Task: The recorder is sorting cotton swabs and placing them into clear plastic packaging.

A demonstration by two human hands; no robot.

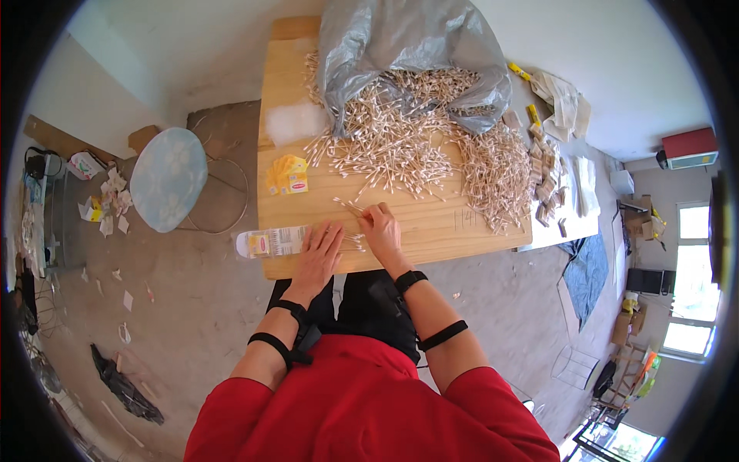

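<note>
On wooden table (431,231), your right hand (381,231) pinches cotton swabs (350,206), long axis pointing upper-left; your left hand (319,254) lies flat, fingers spread, beside small swab row (354,242).

This looks like a bare room in a home turned into a makeshift packing workshop. In the middle of the frame a plain wooden bench (431,231) carries a great heap of cotton swabs (408,138) spilling from a grey plastic bag (400,46), with small yellow packets (287,175) at its left and bundled stacks (543,177) at its right. The concrete floor (192,323) is unfinished and littered with paper scraps (108,204) at the left of the frame. A round stool with a pale blue cushion (168,179) stands left of the bench. Cardboard boxes (635,215) pile up near bright windows (693,269) at the right edge, below a red and white box on the wall (689,148).
</note>
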